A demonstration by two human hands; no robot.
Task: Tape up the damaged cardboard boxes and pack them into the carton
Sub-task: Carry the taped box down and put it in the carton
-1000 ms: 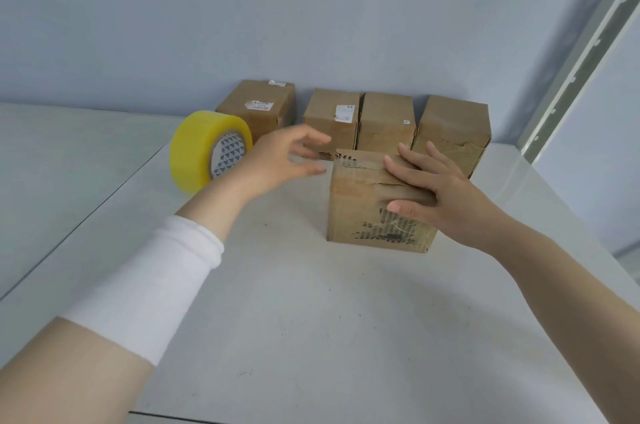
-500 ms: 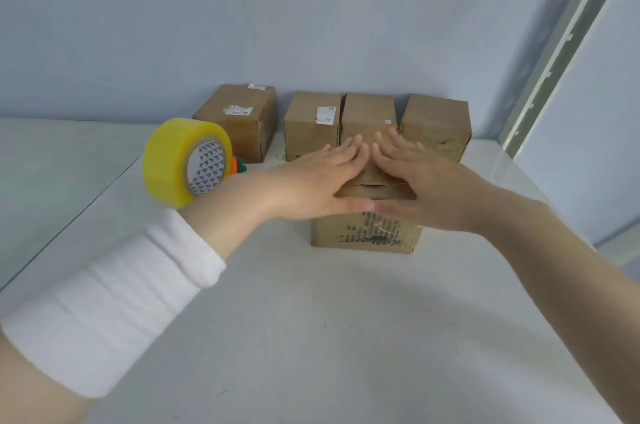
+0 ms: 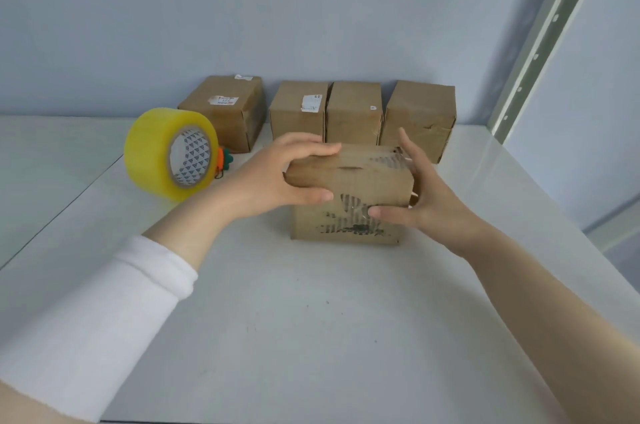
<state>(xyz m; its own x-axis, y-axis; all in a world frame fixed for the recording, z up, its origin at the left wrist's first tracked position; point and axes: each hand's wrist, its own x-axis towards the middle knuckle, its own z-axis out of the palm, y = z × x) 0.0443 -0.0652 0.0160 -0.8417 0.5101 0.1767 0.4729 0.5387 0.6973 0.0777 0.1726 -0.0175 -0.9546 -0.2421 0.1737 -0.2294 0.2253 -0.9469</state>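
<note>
left hand (image 3: 277, 178), right hand (image 3: 429, 198) curled round torn box (image 3: 363, 178), tape roll (image 3: 152, 153) beside, row of boxes (image 3: 353, 112) behind

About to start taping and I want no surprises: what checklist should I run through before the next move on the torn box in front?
1. Hold: ok; left hand grips the top left of the torn brown cardboard box, right hand its right side.
2. Support: ok; box bottom on the white table.
3. Damage visible: ok; ripped front face is toward the camera.
4. Tape ready: ok; yellow roll of packing tape stands on edge left of the box, untouched.
5. Free hand for tape: not ok; both are occupied.
6. Destination: cannot tell; no carton in view.
</note>
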